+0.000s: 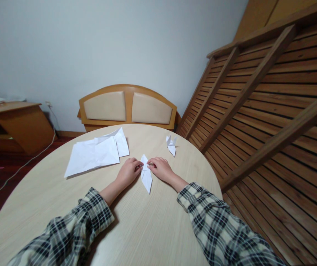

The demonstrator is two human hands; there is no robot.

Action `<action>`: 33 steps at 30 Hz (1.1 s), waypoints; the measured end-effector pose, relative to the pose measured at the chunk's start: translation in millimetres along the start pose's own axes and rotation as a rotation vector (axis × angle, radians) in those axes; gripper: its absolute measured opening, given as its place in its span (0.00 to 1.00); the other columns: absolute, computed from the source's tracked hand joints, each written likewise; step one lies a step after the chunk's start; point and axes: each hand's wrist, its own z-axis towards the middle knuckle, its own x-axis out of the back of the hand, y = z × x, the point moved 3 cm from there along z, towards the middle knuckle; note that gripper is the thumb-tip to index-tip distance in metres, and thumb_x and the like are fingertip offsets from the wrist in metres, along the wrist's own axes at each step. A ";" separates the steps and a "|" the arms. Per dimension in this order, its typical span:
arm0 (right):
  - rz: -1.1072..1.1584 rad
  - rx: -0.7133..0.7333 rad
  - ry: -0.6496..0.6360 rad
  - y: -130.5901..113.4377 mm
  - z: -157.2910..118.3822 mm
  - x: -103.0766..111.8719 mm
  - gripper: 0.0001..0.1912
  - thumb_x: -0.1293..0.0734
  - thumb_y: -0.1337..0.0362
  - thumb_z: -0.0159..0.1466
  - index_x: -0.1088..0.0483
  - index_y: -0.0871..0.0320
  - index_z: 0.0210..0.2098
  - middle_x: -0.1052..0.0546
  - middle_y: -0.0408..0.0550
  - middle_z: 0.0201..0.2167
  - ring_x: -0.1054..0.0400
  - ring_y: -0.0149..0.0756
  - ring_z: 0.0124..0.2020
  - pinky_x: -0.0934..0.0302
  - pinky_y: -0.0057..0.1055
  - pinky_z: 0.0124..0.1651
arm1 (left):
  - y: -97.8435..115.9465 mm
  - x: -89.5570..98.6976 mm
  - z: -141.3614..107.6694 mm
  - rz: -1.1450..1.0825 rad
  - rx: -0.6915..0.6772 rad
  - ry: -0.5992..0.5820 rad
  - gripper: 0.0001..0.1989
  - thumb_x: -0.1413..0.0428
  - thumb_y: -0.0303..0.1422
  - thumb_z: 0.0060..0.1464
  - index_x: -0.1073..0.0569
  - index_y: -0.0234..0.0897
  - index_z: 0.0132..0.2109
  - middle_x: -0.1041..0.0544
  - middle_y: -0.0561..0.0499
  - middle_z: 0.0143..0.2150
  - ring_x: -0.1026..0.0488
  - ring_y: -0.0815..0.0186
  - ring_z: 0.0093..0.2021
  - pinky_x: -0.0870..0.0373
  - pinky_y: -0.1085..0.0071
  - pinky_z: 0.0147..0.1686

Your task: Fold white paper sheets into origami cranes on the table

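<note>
A white folded paper (146, 180), a long diamond with pointed ends, lies on the round table between my hands. My left hand (129, 171) pinches its left edge near the upper half, fingers closed. On the opposite edge, my right hand (160, 169) pinches the paper with thumb and fingers together. A crease line crosses the diamond at about the height of my fingertips. Farther back on the right stands a small folded paper figure (171, 145) with raised points, apart from both hands.
White paper sheets (93, 155) lie overlapping on the left of the round wooden table (136, 229). Behind it is a padded headboard (129, 105) against the wall. A slatted wooden frame (272, 99) leans along the right side. A desk (22, 125) and a cable (28, 162) are at left.
</note>
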 end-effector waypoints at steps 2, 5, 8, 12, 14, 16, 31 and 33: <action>-0.007 -0.002 -0.004 0.4 0.0 0.1 0.08 0.34 0.62 0.64 0.26 0.54 0.41 0.24 0.47 0.39 0.33 0.36 0.42 0.47 0.32 0.44 | -0.6 -0.7 0.0 0.001 -0.001 0.003 0.09 0.46 0.30 0.57 0.22 0.35 0.42 0.26 0.44 0.37 0.31 0.58 0.41 0.34 0.62 0.43; -0.016 0.001 -0.016 1.0 0.5 0.1 0.08 0.35 0.61 0.65 0.25 0.54 0.42 0.23 0.48 0.39 0.33 0.37 0.43 0.47 0.32 0.45 | 0.2 -0.6 0.3 0.010 -0.019 0.013 0.10 0.46 0.30 0.58 0.21 0.34 0.42 0.25 0.43 0.37 0.30 0.58 0.41 0.33 0.63 0.42; -0.027 0.003 -0.033 1.1 1.3 0.0 0.09 0.36 0.62 0.65 0.25 0.53 0.42 0.23 0.48 0.40 0.33 0.37 0.44 0.47 0.33 0.46 | 3.2 0.5 0.7 0.029 -0.067 0.009 0.10 0.47 0.28 0.58 0.21 0.34 0.41 0.24 0.43 0.39 0.30 0.58 0.40 0.32 0.63 0.43; -0.040 0.000 -0.052 0.7 1.6 1.0 0.10 0.36 0.62 0.65 0.24 0.53 0.43 0.23 0.48 0.40 0.33 0.37 0.44 0.46 0.33 0.47 | 7.6 2.2 1.0 0.071 -0.116 -0.020 0.11 0.49 0.26 0.59 0.21 0.35 0.41 0.22 0.44 0.40 0.29 0.58 0.41 0.32 0.63 0.43; -0.039 0.001 -0.056 0.6 0.9 2.2 0.11 0.37 0.62 0.66 0.24 0.53 0.43 0.23 0.49 0.40 0.33 0.37 0.45 0.46 0.33 0.47 | 9.0 3.0 1.0 0.091 -0.122 -0.028 0.11 0.49 0.26 0.59 0.21 0.35 0.42 0.21 0.44 0.40 0.29 0.58 0.41 0.32 0.64 0.43; -0.034 0.009 -0.058 0.9 -0.2 3.3 0.11 0.38 0.64 0.66 0.25 0.53 0.44 0.24 0.49 0.40 0.33 0.37 0.45 0.46 0.32 0.48 | 9.8 3.2 0.8 0.108 -0.127 -0.036 0.11 0.49 0.26 0.59 0.22 0.35 0.42 0.21 0.44 0.40 0.29 0.58 0.41 0.32 0.64 0.43; -0.089 0.044 -0.035 2.2 -3.1 3.3 0.16 0.39 0.72 0.63 0.25 0.55 0.46 0.29 0.50 0.40 0.39 0.37 0.46 0.47 0.33 0.50 | 8.2 3.5 -2.7 0.059 -0.111 -0.010 0.11 0.49 0.23 0.56 0.25 0.37 0.41 0.26 0.46 0.40 0.31 0.59 0.41 0.33 0.63 0.43; -0.065 0.068 -0.034 1.6 -3.1 2.0 0.16 0.38 0.73 0.62 0.25 0.56 0.46 0.29 0.49 0.41 0.39 0.37 0.46 0.47 0.33 0.50 | 7.8 3.5 -3.2 0.054 -0.098 -0.003 0.10 0.49 0.23 0.55 0.25 0.37 0.39 0.27 0.46 0.39 0.31 0.60 0.40 0.32 0.64 0.42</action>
